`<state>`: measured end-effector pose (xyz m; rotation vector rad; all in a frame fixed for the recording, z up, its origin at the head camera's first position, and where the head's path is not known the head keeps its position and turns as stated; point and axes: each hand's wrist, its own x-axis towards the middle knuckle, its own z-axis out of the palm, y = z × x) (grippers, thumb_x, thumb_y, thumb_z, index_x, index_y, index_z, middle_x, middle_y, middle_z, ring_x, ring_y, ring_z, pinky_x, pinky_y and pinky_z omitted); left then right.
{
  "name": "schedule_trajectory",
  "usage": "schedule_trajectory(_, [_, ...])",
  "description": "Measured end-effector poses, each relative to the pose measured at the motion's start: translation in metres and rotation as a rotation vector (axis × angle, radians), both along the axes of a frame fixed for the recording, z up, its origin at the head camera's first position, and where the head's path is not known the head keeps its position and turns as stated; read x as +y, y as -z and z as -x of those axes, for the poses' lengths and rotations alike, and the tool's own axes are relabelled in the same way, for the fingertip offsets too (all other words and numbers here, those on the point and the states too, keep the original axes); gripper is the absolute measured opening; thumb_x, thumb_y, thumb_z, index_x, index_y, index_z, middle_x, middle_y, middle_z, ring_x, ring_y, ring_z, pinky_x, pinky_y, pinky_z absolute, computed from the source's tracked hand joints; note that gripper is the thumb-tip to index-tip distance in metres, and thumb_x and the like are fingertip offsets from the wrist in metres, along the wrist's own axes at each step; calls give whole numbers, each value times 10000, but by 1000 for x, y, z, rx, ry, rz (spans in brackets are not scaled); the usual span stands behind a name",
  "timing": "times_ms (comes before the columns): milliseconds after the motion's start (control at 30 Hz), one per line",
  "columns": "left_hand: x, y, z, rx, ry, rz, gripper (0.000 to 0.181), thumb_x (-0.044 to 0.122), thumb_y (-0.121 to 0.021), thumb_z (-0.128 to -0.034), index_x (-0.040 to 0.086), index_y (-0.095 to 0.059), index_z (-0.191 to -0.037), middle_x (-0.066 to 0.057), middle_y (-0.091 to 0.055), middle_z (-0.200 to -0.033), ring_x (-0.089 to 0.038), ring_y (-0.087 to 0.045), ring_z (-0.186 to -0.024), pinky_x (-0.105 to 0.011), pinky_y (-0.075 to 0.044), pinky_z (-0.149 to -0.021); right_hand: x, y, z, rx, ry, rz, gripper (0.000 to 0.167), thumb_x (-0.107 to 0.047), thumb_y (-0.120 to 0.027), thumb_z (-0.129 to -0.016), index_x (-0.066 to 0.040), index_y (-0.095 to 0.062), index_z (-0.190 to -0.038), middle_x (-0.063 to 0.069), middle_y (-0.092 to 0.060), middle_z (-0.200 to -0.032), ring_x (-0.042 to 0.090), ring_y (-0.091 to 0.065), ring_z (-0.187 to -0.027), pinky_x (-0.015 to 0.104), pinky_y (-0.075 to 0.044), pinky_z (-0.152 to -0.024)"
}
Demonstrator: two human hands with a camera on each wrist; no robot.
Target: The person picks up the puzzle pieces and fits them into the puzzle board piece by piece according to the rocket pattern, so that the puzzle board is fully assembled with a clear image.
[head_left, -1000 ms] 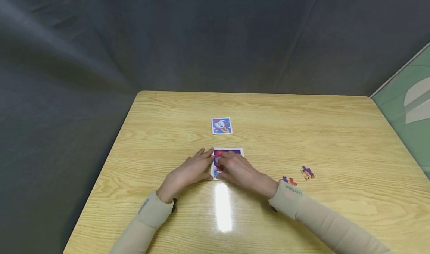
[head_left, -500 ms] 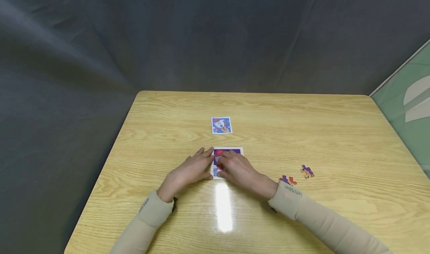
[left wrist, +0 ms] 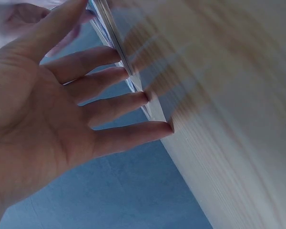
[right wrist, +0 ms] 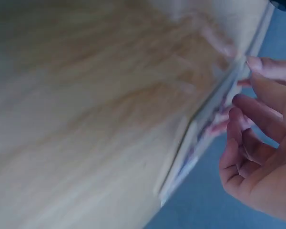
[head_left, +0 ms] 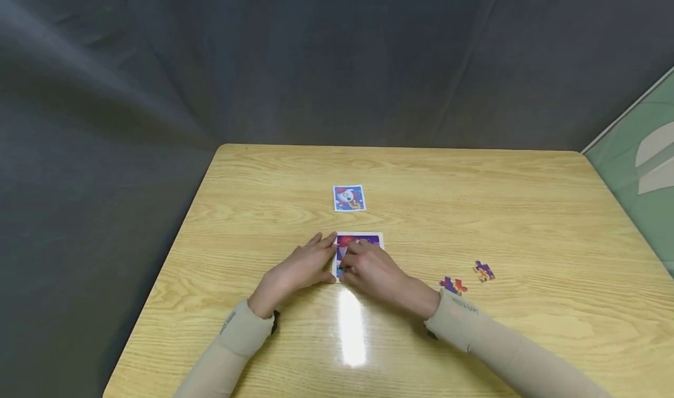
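A jigsaw puzzle (head_left: 359, 239) in a white-bordered tray lies flat on the table, showing purple, red and blue areas. Along its left edge rests my left hand (head_left: 297, 268), fingers nearly straight; the left wrist view shows the fingertips of this hand (left wrist: 62, 109) touching the tray's side. My right hand (head_left: 376, 269) bends over the puzzle and covers much of it. Seen from the right wrist, the fingers of that hand (right wrist: 260, 138) are curled, with the thumb reaching to the tray (right wrist: 174, 164). Whether a piece sits between thumb and fingers is hidden.
Loose puzzle pieces (head_left: 451, 285) lie beside the right sleeve, and another purple and orange piece (head_left: 483, 271) is farther right. Behind the tray lies a small picture card (head_left: 349, 198) with a white character. The wooden table (head_left: 474, 199) ends at a dark curtain (head_left: 337, 64).
The right hand has shifted slightly over the puzzle, its sleeve uncovering more of the nearby loose pieces. The left hand stays at the tray's edge.
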<state>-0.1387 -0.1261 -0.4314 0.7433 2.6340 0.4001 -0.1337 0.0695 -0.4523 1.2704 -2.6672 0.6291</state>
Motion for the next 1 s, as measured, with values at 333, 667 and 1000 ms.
schedule_trajectory(333, [2, -5, 1, 17, 16, 35, 694, 289, -730, -853, -32, -452, -1402, -159, -222, -1567, -435, -215, -1407, -678, -356, -993, 97, -12, -11, 52, 183, 91, 336, -133, -824, -740, -12, -712, -1032, 93, -676, -997, 226, -606, -873, 364, -563, -727])
schedule_trajectory(667, [-2, -4, -2, -9, -6, 22, 695, 288, -718, -864, -12, -432, -1422, -146, -201, -1572, -425, -198, -1414, -680, -325, -1013, 175, 5, -36, 31, 220, 20, 522, -216, -863, -662, -38, -692, -1122, 83, -649, -1070, 206, -547, -857, 352, -477, -652])
schedule_trajectory(1000, [2, -4, -2, -25, -6, 16, 703, 285, -712, -869, -12, -413, -1432, -137, -195, -1576, -420, -190, -1418, -688, -317, -1013, 182, 11, -53, 54, 347, 39, 383, -157, -847, -672, -36, -730, -1016, 64, -641, -984, 191, -534, -788, 315, -463, -589])
